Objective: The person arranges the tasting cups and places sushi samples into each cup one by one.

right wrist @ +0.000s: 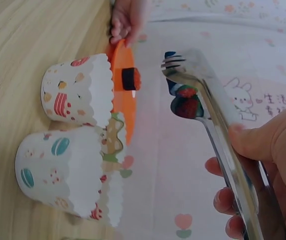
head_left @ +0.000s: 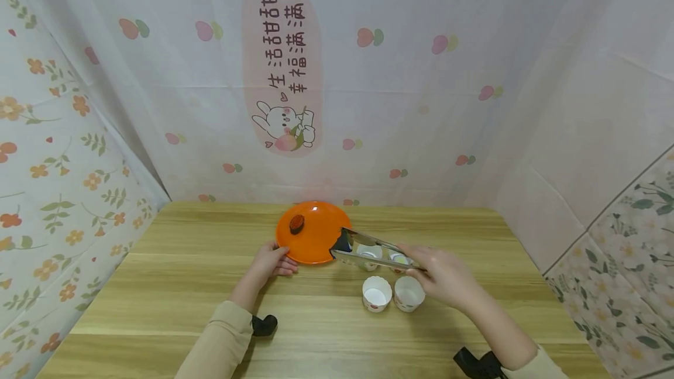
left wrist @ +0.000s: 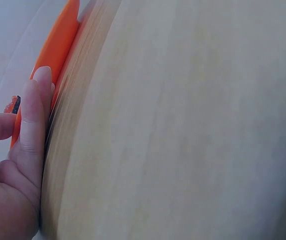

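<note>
My left hand (head_left: 271, 262) grips the near-left rim of an orange plate (head_left: 323, 244), thumb on top and fingers at its outer side in the left wrist view. On the plate sits a roe-topped sushi piece (head_left: 297, 224) with a dark wrap. My right hand (head_left: 442, 274) holds metal tongs (right wrist: 223, 145), which have a fork end and a spoon end. Between those ends is a dark piece with red on it (right wrist: 185, 91), partly hidden by the fork. In the head view the tongs' ends hang by the plate's right rim, above the paper cups.
Several patterned paper cups stand close together right of the plate, among them a front-left cup (head_left: 376, 296) and a front-right cup (head_left: 409, 294). Two more are partly behind the tongs. Printed curtains (head_left: 337, 104) hang behind and beside the wooden table (head_left: 210, 262).
</note>
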Tool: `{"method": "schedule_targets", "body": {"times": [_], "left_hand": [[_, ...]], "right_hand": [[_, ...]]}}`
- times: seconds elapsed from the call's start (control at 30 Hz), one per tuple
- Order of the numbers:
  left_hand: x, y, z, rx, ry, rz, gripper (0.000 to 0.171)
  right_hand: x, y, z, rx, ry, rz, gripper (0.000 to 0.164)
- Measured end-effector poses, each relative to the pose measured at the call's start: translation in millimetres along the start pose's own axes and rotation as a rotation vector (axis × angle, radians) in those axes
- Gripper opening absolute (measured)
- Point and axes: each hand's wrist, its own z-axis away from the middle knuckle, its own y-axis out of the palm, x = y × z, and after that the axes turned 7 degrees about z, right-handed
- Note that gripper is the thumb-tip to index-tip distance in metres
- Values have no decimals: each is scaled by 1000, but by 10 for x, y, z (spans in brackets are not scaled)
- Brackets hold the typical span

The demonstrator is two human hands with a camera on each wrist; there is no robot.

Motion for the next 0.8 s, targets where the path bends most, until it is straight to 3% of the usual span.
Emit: {"method": "schedule_targets", "body": {"times": [0.5,0.8], "left_hand": [[-9,7,1,3,5,-1,20],[-15,7,10,14,14,-3,20]], "right_hand": [[-121,-285,226,-10,-52,34,65],[-141,-369,367,-58,-136,139,67]]}}
